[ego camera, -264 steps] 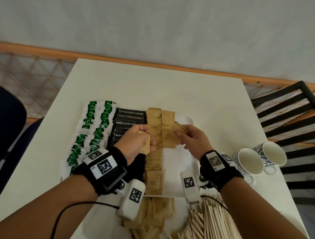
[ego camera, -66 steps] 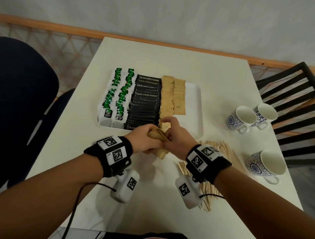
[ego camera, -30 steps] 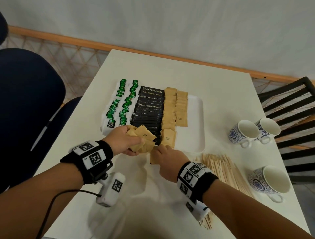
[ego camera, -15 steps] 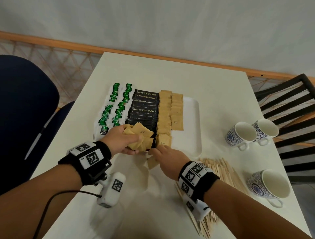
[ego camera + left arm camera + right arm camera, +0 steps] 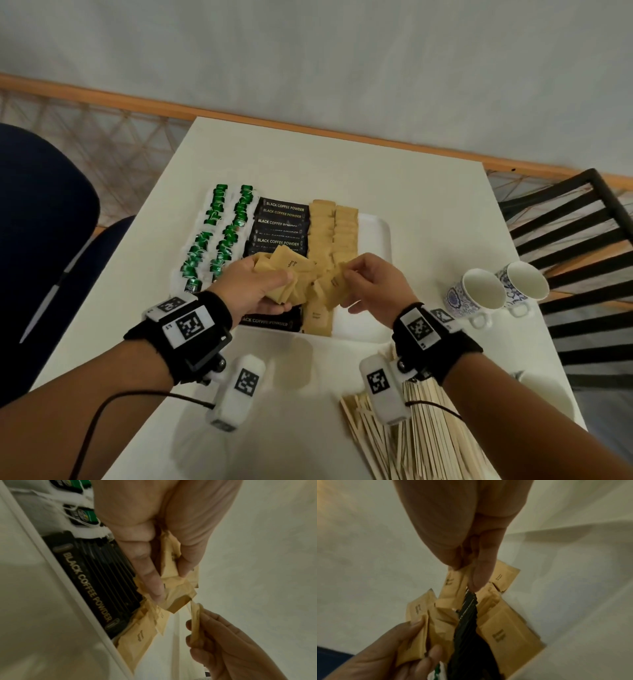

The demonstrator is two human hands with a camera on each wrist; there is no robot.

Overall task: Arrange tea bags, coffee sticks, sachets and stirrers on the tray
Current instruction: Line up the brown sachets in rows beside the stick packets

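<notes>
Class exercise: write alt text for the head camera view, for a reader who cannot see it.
Over a white tray, the left hand grips a bunch of brown sachets while the right hand pinches one sachet. Tea bags and black coffee sticks fill the tray's left.

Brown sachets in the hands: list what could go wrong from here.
1. The left hand grips a loose fan of sachets; as the right hand pinches one out, others may slip onto the coffee sticks.
2. The hands hover over the sachet rows; setting down carelessly could skew them.
3. The stirrers lie under the right forearm and could scatter.
</notes>
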